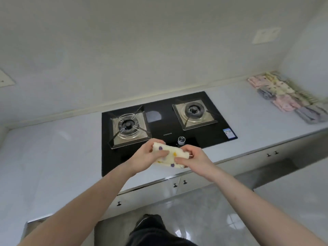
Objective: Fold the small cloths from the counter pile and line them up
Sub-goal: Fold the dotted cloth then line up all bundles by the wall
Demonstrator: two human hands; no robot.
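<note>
Hands meet in mid-air over the near edge of the black gas hob point(159, 125), both busy with one small cream cloth point(169, 154) dotted in purple and yellow. The left hand point(150, 157) has its fingers curled round the cloth's left end, thumb on top; the right hand point(192, 157) pinches the right end, where a short white loop or tag pokes out. The cloth looks already doubled over into a thick band, sagging a little between the two grips, so the fold in hand seems partly made. It hangs clear of the grey counter point(53, 148) rather than resting on it. Far to the right, against the wall, a row of folded cloths point(284, 96) in pink, grey and cream lies side by side, blurred, so their count is hard to tell; no loose pile shows from the head camera. As a judgement, this cloth is light, soft and limp: it will not hold a crease unaided and will droop wherever it is unsupported, so it is best held at the corners or along the folded edge, with both layers pinched together to stop them sliding apart. It is neither fragile nor slippery, and laying it flat on the counter would make pressing the fold easier.
</note>
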